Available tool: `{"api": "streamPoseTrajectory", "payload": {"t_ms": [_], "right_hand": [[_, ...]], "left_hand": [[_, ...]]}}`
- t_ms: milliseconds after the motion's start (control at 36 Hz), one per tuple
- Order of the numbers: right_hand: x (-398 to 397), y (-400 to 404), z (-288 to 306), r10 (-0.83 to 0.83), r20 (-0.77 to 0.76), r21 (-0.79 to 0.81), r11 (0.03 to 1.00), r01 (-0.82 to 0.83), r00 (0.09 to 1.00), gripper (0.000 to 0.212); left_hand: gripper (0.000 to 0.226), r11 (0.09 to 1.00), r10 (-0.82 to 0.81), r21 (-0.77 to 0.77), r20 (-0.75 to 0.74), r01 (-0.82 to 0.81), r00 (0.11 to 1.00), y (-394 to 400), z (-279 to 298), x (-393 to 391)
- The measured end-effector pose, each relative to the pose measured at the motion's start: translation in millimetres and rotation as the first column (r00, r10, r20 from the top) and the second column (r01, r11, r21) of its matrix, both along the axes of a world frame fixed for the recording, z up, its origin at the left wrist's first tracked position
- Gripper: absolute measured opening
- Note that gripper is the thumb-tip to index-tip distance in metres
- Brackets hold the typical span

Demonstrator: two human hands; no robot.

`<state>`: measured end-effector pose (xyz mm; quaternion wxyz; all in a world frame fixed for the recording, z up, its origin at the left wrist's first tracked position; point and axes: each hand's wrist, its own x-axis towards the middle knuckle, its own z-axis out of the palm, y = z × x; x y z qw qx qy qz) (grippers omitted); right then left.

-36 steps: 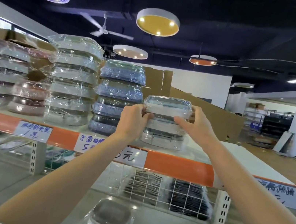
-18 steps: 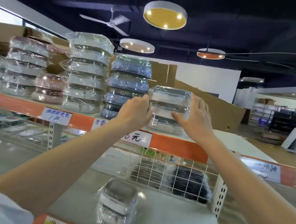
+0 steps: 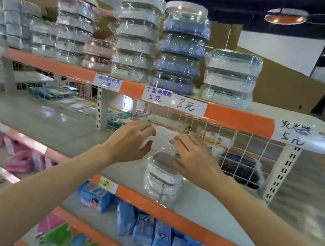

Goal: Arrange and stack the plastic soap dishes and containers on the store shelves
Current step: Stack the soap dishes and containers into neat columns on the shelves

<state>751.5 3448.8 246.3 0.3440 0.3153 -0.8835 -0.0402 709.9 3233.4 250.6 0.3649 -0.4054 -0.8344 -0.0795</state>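
Hands hover over a wrapped pack of soap dishes [image 3: 163, 177] standing near the front edge of the middle shelf [image 3: 67, 129]. The left hand [image 3: 131, 142] is open, fingers loosely curved and apart from the pack, holding nothing. The right hand [image 3: 195, 159] is also open, its fingers spread above and just right of the pack's top; whether the palm touches the loose film I cannot tell. On the top shelf [image 3: 240, 118], farther back, a short white stack [image 3: 230, 79] sits at the right end of the row, just beside a taller blue stack [image 3: 181, 52] and a white stack [image 3: 138, 35] left of that.

Judging from this, the next step is to grasp the pack and lift it up to the row. The film looks slack and slippery, so a grasp on wrap alone could let the dishes slide or the pack tip off the shelf front. Raising it past the orange shelf edge could clip the price labels [image 3: 174, 101]. Setting it off-centre on the short stack might topple that stack, or nudge the leaning blue one beside it.
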Motion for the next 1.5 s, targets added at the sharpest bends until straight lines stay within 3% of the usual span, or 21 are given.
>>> {"api": "streamPoseTrajectory", "payload": {"t_ms": [83, 306, 444, 667, 750, 889, 1083, 1250, 1361, 1500], "right_hand": [[-12, -4, -26, -0.064, 0.19, 0.01, 0.998, 0.063, 0.98, 0.036], [-57, -20, -59, -0.321, 0.416, 0.123, 0.947, 0.296, 0.851, 0.057], [-85, -27, -73, -0.36, 0.63, 0.062, 0.906, 0.418, 0.688, 0.082], [-114, -25, -85, -0.435, 0.778, 0.129, 0.817, 0.562, 0.453, 0.119], [-116, -26, -91, -0.426, 0.799, 0.1, 0.79, 0.605, 0.424, 0.12], [-115, -26, -95, -0.412, 0.773, -0.021, 0.744, 0.668, 0.483, 0.101], [-89, 0, -85, -0.502, 0.718, -0.103, 0.608, 0.787, 0.482, 0.095], [-54, 20, -84, -0.543, 0.737, -0.114, 0.486, 0.866, 0.402, 0.089], [-32, 24, -88, -0.558, 0.75, -0.096, 0.437, 0.894, 0.354, 0.088], [-9, 26, -94, -0.577, 0.76, -0.058, 0.396, 0.916, 0.298, 0.09]], "left_hand": [[0.02, 0.995, 0.05, -0.091, 0.089, -0.042, 0.995, -15, -22, -13], [0.034, 0.971, 0.085, -0.237, 0.376, 0.007, 0.923, -28, -66, -57], [0.037, 0.96, 0.078, -0.275, 0.44, 0.052, 0.894, -28, -80, -84], [0.034, 0.965, -0.058, -0.197, 0.483, 0.172, 0.874, -29, -89, -122], [0.031, 0.966, -0.104, -0.159, 0.482, 0.204, 0.87, -26, -89, -128], [0.024, 0.955, -0.148, -0.158, 0.48, 0.251, 0.865, -21, -93, -136], [0.029, 0.945, -0.192, -0.125, 0.537, 0.302, 0.822, 6, -96, -144], [0.064, 0.866, -0.096, -0.319, 0.649, 0.385, 0.754, 46, -113, -145], [0.065, 0.819, -0.1, -0.328, 0.726, 0.471, 0.68, 66, -118, -135], [0.122, 0.736, 0.089, -0.572, 0.612, 0.362, 0.786, 77, -127, -138]]}}
